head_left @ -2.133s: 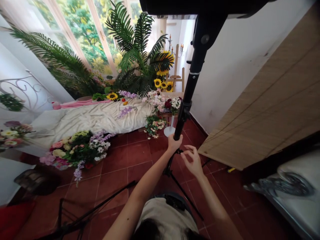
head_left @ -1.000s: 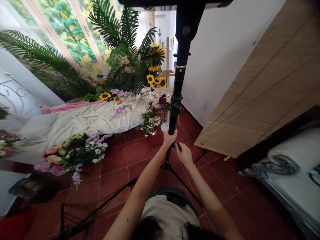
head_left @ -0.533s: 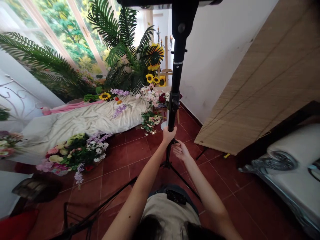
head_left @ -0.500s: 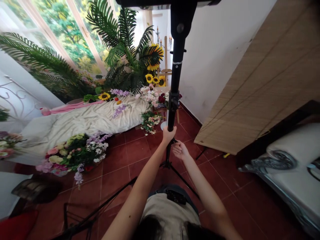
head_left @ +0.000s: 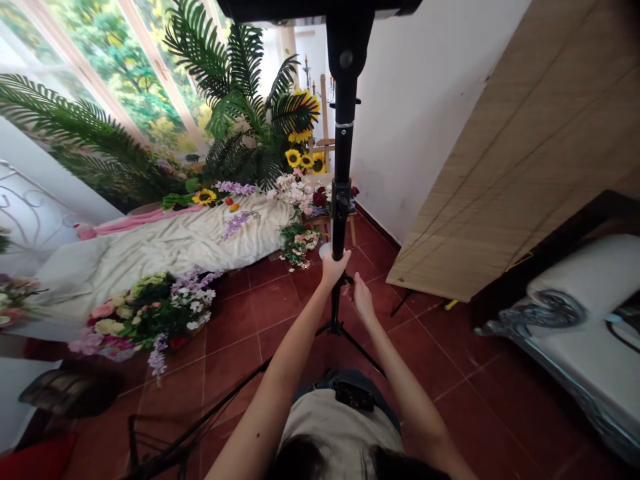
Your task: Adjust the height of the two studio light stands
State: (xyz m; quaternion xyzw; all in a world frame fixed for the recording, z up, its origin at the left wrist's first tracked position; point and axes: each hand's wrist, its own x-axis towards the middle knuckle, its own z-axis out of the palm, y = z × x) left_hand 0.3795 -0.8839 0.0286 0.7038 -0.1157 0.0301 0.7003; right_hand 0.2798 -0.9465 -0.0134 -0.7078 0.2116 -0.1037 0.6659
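Observation:
A black tripod stand rises upright before me, its top running into a wide black head cut off by the upper edge. My left hand is wrapped round the pole, below a black clamp collar. Just lower and to the right, my right hand has its fingers curled at a small dark knob on the pole's side. The fingertips partly cover that knob. Below, the stand's legs spread over the red tiles.
On the left lies a cream-draped surface with flower bunches along it. Palm fronds stand by the window. To the right are a leaning bamboo blind and a white padded sofa. Another black stand is at lower left.
My right hand has turned at the knob, its fingers now pointing more upward. The left hand keeps its grip on the pole. The view has shifted slightly, moving the stand a little left.

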